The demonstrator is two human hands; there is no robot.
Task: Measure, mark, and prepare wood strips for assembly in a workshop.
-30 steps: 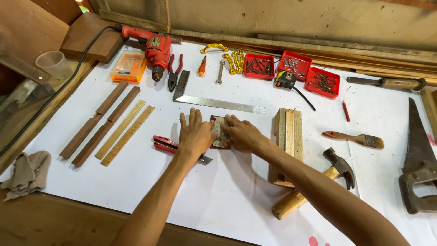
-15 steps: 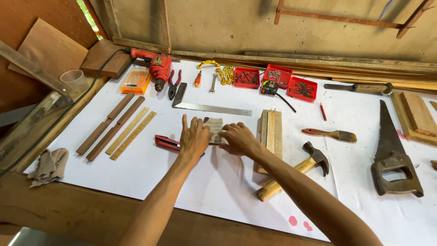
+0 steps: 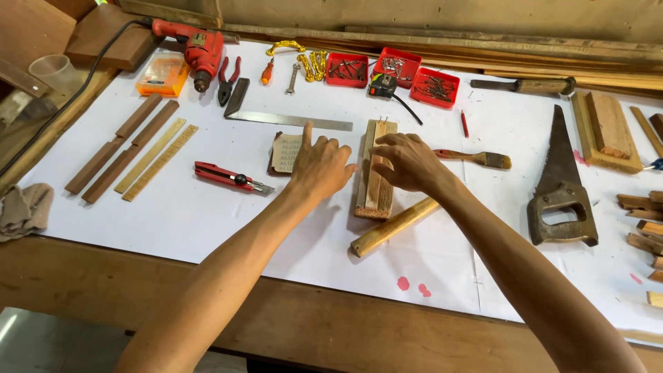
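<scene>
3 red nail trays [image 3: 391, 69], 4 wood strips [image 3: 131, 152], 1 handsaw [image 3: 561, 183]

Bare white paper [image 3: 207, 214] lies open in front of the wood block [image 3: 374, 173], a clear lane to the bench edge. Left of the block, the sandpaper [image 3: 283, 153] and red knife [image 3: 231, 177] crowd the way. Behind it the steel square [image 3: 290, 121] and red trays [image 3: 390, 67] bar passage. Right of it sit the brush [image 3: 480, 159] and saw [image 3: 559, 183]; the hammer handle [image 3: 394, 226] slants just at its near corner.
</scene>
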